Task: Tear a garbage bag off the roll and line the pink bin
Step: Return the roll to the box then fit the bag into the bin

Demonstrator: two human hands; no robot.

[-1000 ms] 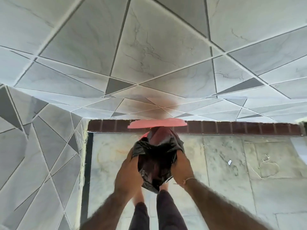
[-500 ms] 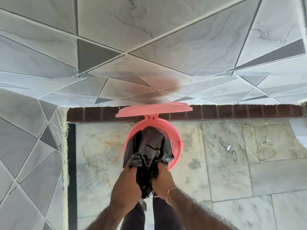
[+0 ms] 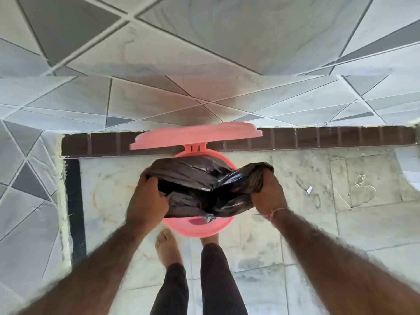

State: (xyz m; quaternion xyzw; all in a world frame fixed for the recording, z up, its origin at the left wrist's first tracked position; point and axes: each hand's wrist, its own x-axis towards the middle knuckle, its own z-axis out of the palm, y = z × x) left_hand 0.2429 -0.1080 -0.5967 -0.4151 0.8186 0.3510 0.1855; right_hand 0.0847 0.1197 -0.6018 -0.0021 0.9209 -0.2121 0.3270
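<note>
Both our hands — left hand (image 3: pixel 145 201), right hand (image 3: pixel 268 194) — grip the black bag (image 3: pixel 204 185) in closed fingers over the pink bin (image 3: pixel 200 228) by the floor's wall edge — stretch unevenly and we'd likely tear it or slip the rim.

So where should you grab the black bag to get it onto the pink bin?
Hold the black bag by its open edge, one fistful at each side, coming from above, as the left hand and right hand do. That edge is loose and crumpled, so it probably still needs stretching outward over the pink bin rim.
</note>
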